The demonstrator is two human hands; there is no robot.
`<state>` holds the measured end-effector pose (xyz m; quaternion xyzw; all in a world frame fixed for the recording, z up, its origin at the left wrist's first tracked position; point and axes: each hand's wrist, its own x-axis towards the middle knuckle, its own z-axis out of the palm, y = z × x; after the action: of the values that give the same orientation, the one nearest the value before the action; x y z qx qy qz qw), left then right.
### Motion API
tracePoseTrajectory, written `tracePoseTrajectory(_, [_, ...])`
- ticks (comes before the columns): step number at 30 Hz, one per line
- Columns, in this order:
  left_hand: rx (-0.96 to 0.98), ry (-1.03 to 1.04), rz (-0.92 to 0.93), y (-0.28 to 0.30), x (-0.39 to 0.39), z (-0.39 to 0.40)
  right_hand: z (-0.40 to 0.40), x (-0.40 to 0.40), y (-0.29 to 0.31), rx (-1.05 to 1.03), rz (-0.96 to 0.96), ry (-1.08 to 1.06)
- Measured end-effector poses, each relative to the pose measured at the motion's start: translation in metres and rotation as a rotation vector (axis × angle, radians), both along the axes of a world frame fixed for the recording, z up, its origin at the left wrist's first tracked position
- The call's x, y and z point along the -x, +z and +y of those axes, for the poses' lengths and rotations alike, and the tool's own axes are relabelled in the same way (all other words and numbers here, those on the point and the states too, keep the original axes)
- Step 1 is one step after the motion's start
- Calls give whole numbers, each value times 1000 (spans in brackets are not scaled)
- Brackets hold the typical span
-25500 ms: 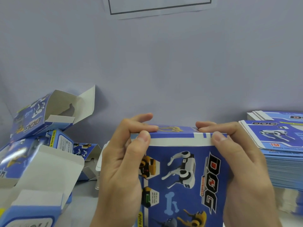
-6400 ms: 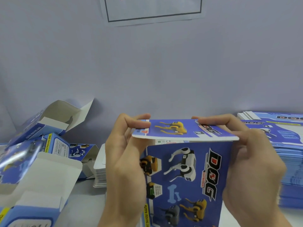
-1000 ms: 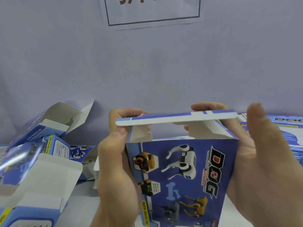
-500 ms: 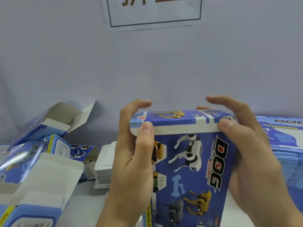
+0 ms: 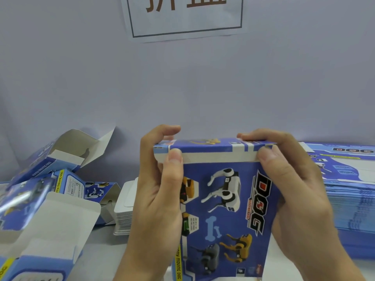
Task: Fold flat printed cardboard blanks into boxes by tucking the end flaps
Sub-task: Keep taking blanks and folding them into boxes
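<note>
Currently both hands clasp the upright box (image 5: 227, 207), left hand (image 5: 160, 191) and right hand (image 5: 292, 191) flanking it, thumbs pressing the white tuck flap (image 5: 219, 158) beneath the fingers on top, presumably to seat it; flat blanks (image 5: 349, 191) stacked right.

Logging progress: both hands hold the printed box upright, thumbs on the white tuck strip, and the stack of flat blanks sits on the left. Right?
Not quite. In the head view the stack of flat blanks sits on the right; both hands, left and right, do hold the box as described.
</note>
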<state>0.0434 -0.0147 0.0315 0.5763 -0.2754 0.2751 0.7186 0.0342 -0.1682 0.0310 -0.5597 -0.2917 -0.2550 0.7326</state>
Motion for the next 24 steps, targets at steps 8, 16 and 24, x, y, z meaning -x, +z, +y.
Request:
tracePoseTrajectory(8, [6,-12,93,6,8,-1,-1,-2,1,-9,-5,-51])
tracePoseTrajectory(16, [-10,-67,117,2,8,4,-3,0,0,-15,28,-2])
tracePoseTrajectory(24, [-37,-36,114,0,11,-2,-15,-1,-1,-17,105,8])
